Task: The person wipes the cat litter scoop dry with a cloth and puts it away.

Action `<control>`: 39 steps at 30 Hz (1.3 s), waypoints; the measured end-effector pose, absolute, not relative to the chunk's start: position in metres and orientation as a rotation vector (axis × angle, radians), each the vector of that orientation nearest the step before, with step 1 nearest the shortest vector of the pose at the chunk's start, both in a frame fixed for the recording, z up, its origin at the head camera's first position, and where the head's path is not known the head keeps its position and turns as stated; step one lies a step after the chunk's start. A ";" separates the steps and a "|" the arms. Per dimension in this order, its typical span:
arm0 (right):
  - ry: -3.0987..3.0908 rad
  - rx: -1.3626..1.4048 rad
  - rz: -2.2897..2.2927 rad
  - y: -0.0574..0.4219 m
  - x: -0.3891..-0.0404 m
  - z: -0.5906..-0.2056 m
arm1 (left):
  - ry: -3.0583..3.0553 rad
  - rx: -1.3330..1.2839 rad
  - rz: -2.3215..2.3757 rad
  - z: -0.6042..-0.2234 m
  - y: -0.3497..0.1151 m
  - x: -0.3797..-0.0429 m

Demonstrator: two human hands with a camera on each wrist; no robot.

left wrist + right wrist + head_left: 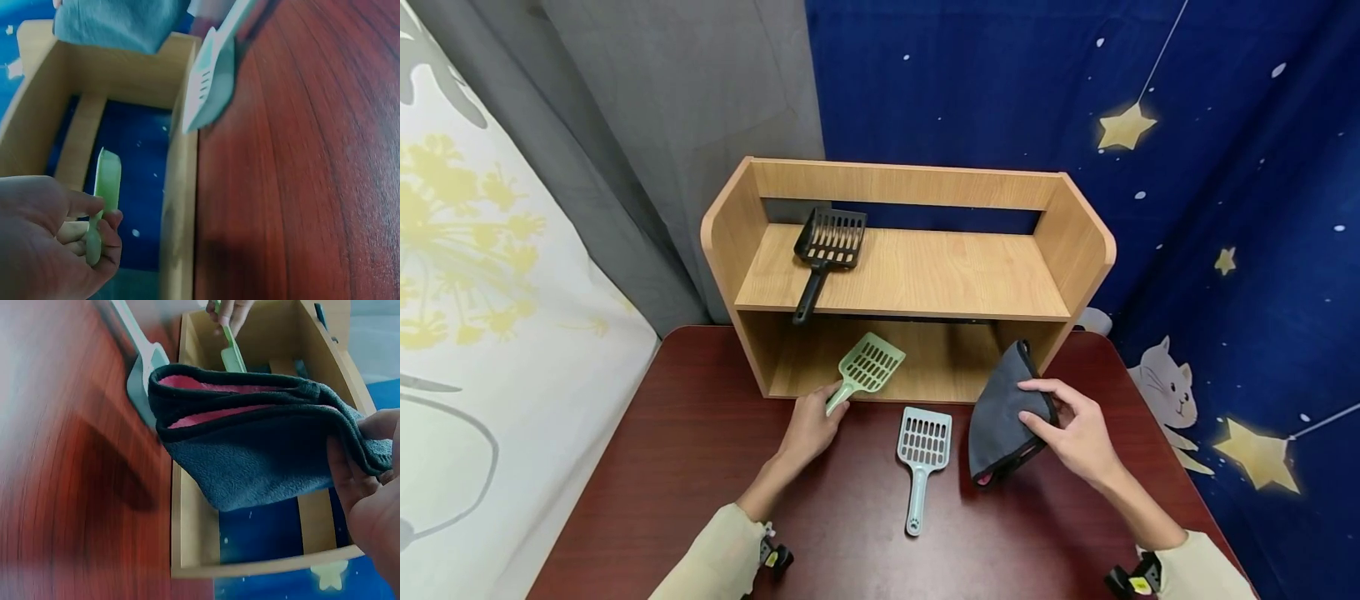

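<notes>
My left hand (814, 423) pinches the handle of a green slotted litter scoop (871, 363), its head raised in front of the shelf's lower level. In the left wrist view the green scoop (109, 181) appears edge-on between thumb and fingers. My right hand (1078, 427) grips a folded grey cloth (1006, 421) with black edging by its right side, held up over the table. Pink lining shows in the folds of the cloth (250, 450) in the right wrist view. Between my hands a pale blue-grey litter scoop (924, 442) lies on the table, handle toward me.
A two-level wooden shelf (925, 271) stands at the back of the dark red table (715, 475). On its upper level lies a black litter scoop (831, 242), handle jutting over the front edge. Grey and starry blue curtains (940, 83) hang behind; a white patterned cloth (490, 350) hangs at left.
</notes>
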State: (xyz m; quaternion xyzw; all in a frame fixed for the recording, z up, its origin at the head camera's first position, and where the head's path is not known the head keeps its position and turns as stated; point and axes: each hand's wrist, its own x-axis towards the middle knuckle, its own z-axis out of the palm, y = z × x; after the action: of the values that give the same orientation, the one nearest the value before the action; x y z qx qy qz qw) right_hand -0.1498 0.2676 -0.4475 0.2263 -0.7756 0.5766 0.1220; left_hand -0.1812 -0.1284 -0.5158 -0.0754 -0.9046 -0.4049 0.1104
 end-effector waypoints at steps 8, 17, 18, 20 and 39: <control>-2.374 0.679 1.598 0.293 -0.153 -0.449 | -2.670 -0.158 -1.189 -0.532 -0.140 -0.200; -2.494 0.611 1.431 0.318 -0.150 -0.459 | -2.700 -0.118 -1.198 -0.546 -0.142 -0.219; -2.509 0.600 1.373 0.320 -0.149 -0.461 | -2.697 -0.118 -1.209 -0.548 -0.142 -0.222; -2.528 0.582 1.269 0.322 -0.148 -0.465 | -2.667 -0.149 -1.221 -0.565 -0.145 -0.230; -2.482 0.561 1.156 0.323 -0.144 -0.488 | -2.561 0.095 -1.261 -0.599 -0.129 -0.267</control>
State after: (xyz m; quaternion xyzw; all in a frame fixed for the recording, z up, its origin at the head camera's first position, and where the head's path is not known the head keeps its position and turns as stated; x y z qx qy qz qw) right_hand -0.1442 0.3234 -0.4881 0.1977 -0.8747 0.4075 0.1723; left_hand -0.2675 -0.1293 -0.5993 0.0331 -0.8875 -0.4369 0.1424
